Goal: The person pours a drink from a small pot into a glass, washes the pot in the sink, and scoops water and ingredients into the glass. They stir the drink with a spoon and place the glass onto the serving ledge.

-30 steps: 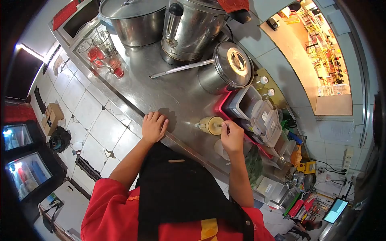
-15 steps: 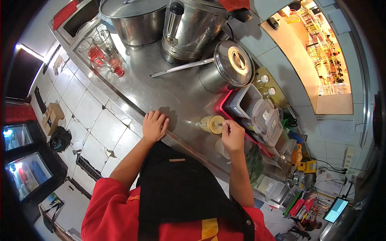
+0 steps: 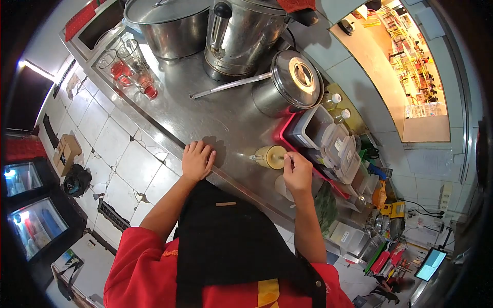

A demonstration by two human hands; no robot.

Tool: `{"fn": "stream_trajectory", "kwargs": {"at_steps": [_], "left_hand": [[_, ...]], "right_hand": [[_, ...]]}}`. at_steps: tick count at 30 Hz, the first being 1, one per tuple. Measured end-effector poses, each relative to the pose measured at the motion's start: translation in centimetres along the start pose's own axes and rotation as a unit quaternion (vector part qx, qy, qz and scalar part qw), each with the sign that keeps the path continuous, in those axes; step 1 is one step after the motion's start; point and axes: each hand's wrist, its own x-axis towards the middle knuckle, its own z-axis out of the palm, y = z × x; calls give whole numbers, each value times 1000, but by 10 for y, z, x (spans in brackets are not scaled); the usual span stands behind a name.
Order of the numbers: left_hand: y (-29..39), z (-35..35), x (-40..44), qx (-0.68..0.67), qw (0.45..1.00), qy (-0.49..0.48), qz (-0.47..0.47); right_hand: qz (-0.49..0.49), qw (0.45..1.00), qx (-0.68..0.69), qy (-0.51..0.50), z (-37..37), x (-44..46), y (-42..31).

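Observation:
My left hand [image 3: 197, 161] lies flat on the front edge of the steel counter [image 3: 205, 119], fingers spread and holding nothing. At the right, my right hand [image 3: 298, 173] is closed on the thin end of a utensil, likely a spoon, standing in a glass mug [image 3: 268, 157]. The mug holds a pale yellow-brown liquid, and its handle points left. Most of the utensil is hidden by the liquid and my fingers. Beside my right wrist stands a pale cup [image 3: 282, 189], partly covered by the hand.
Glasses with red contents [image 3: 123, 69] stand on the far left of the counter. Behind are a large pot [image 3: 172, 36], a steel urn [image 3: 239, 43] and a lidded pot [image 3: 280, 87] with a long handle. Plastic containers [image 3: 336, 149] fill a pink tray at the right.
The view has shifted very slightly. My right hand stays at the mug with a barely visible movement of the utensil, and my left hand keeps its place.

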Motion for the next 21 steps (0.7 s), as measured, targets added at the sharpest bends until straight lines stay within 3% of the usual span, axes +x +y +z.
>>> {"fn": "stream_trajectory", "kwargs": {"at_steps": [3, 6, 10, 12, 16, 19, 20, 21], "left_hand": [[0, -1, 0, 2, 1000, -9, 3], [-1, -1, 1, -21, 1000, -7, 11], [-5, 0, 2, -55, 998, 12, 24], [-8, -1, 1, -120, 993, 20, -1], [-17, -4, 5, -186, 982, -4, -39], [-23, -11, 11, -349, 931, -10, -103], [-28, -8, 9, -352, 931, -15, -101], [-35, -8, 9, -423, 896, -62, -123]], "right_hand": [[1, 999, -5, -42, 0, -3, -5], [59, 996, 61, 0, 4, -5, -7], [11, 999, -7, 37, 6, -10, -11], [76, 995, 60, 25, 8, -12, -9], [65, 995, -20, 72, 10, -12, -9], [116, 992, -12, 37, 13, -16, -8], [120, 991, 9, 64, 13, -15, -9], [124, 988, 30, 91, 13, -14, -10]]}}
